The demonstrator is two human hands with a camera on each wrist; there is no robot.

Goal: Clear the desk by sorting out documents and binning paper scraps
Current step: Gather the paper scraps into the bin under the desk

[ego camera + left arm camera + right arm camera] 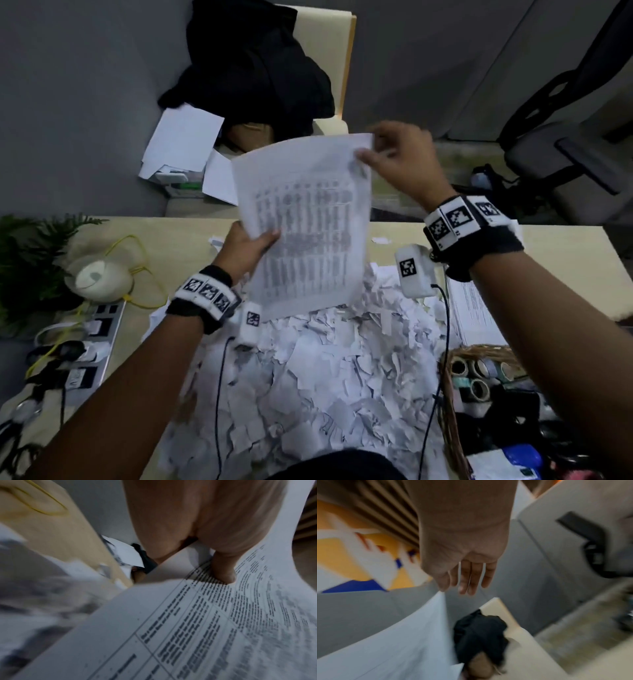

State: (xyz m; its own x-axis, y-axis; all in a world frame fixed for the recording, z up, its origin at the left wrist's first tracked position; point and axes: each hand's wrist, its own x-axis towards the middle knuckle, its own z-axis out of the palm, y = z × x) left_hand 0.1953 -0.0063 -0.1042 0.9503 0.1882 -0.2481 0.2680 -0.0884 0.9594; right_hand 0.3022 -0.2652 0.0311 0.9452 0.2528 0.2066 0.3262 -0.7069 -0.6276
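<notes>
I hold a printed document (308,222) upright above the desk with both hands. My left hand (262,240) grips its left edge, and its thumb (223,573) presses on the printed table. My right hand (371,147) pinches the top right corner; in the right wrist view the fingers (467,582) reach past the sheet's edge (419,628). A big heap of torn white paper scraps (325,377) covers the middle of the beige desk (565,260) right under the sheet.
A stack of printed sheets (472,315) lies at the right, with a wicker basket (448,404) of tape rolls in front of it. A power strip (99,342), cables and a plant (27,260) sit left. Behind the desk are loose sheets (181,144) and black cloth (260,68).
</notes>
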